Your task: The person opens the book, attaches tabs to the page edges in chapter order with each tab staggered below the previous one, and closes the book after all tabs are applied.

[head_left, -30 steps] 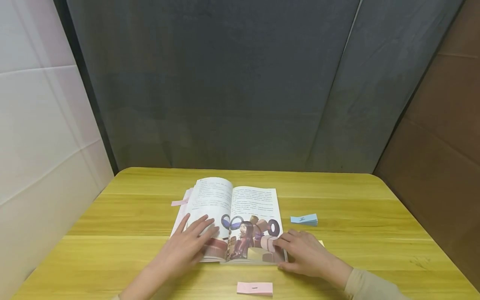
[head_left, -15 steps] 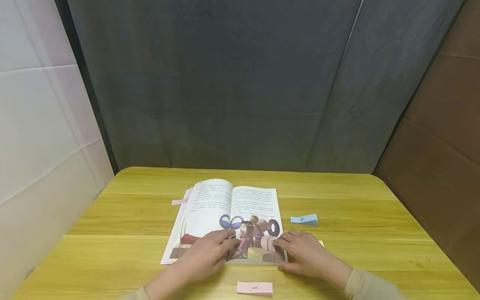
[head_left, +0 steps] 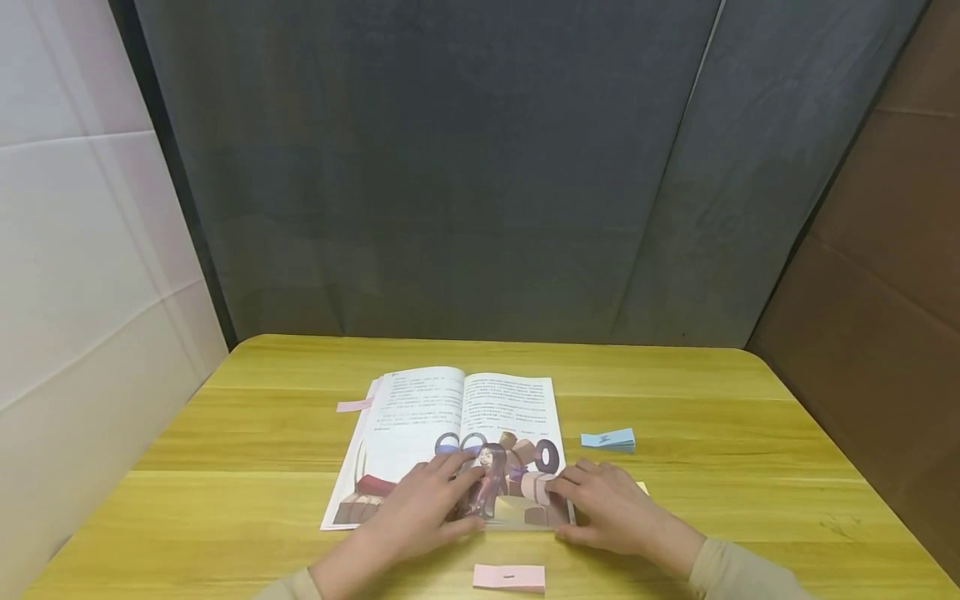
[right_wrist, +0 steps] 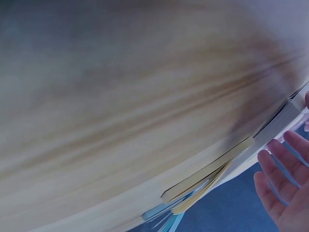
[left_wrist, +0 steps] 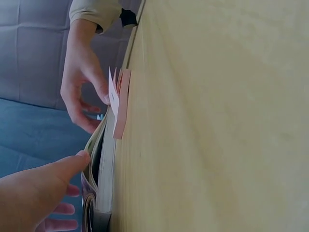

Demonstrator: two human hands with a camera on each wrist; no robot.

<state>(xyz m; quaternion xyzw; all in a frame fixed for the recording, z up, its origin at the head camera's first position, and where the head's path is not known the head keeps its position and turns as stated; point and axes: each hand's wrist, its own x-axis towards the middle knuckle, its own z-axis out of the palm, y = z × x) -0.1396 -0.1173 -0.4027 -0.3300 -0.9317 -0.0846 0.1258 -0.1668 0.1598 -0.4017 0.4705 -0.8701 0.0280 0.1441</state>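
Left hand [head_left: 424, 505] slid to book [head_left: 420, 417] gutter [head_left: 462, 408], nearer than right hand [head_left: 602, 505]; I see gutter running away; both loosely spread, gripping nothing.

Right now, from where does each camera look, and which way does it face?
Head: on the head, facing forward and down at the open book on the table; left hand, right hand and both sleeves show.
Left wrist: on that wrist, looking along the book's edge, picture sideways; both hands and the right sleeve show.
Right wrist: on that wrist, looking low across the table at yellow slips, blue slips and the book; the right hand's fingers show.
Shared: head and left wrist views both show the pink slips and both hands.
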